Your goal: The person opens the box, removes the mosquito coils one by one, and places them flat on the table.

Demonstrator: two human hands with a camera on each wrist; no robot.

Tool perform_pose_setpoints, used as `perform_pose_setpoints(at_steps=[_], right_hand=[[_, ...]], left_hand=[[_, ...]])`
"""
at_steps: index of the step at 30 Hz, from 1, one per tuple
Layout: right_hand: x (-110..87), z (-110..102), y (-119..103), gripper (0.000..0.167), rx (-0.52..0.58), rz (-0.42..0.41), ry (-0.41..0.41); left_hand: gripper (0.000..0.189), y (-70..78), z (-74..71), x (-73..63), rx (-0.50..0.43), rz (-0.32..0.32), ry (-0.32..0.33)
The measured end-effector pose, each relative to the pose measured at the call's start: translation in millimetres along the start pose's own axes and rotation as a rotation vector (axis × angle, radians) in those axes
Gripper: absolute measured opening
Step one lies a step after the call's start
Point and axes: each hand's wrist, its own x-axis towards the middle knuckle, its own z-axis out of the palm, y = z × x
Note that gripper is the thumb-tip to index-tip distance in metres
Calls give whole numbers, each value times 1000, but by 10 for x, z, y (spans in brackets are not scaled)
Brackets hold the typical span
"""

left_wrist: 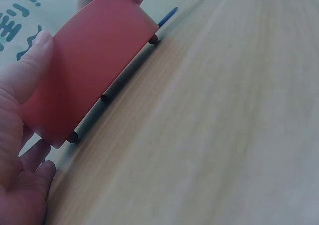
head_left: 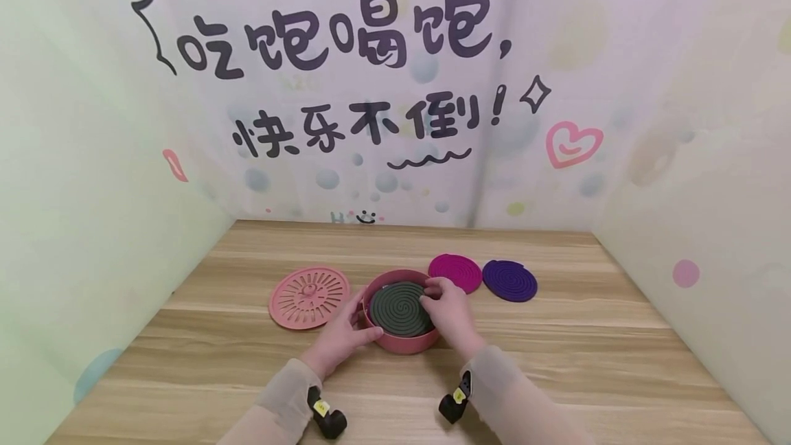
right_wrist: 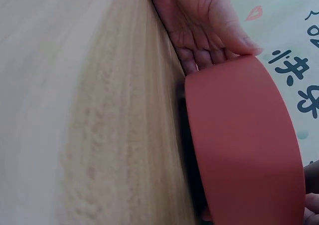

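Dark green coil (head_left: 402, 309) inside pink tin (head_left: 404, 345)
The tin is gripped by the left hand (head_left: 342, 336), the coil's edge pinched by the right hand (head_left: 450, 309); by uneven pressure, the spiral could be cracked.

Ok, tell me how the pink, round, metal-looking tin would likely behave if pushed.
The tin would probably resist tipping, being low and wide on small dark feet. It might slide rather than roll, since it stands base-down. Its wall looks smooth and evenly curved, suggesting a stiff shell.
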Motion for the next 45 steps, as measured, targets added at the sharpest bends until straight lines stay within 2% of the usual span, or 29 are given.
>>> perform_pose_setpoints(at_steps=[8,15,21,31,40,45], right_hand=[[-53,18,-17,29,-37,-18,32],[-60,36,-48,28,-93,-78,84],[-50,47,-72,33,-26,-78,41],[-46,58,-160,41,125,24,-27],[-20,53,-143,46,243,105,-57],[-3,36,-144,47,285,183,-104]], left_hand=[[86,-6,-7,8,5,8,-6],[86,1,-1,2,1,-3,-3],[85,2,-3,-1,0,-1,-8],[86,-10,-13,8,-12,6,-19],[86,0,-6,5,-9,3,-8],[85,-9,-9,5,-16,3,-10]])
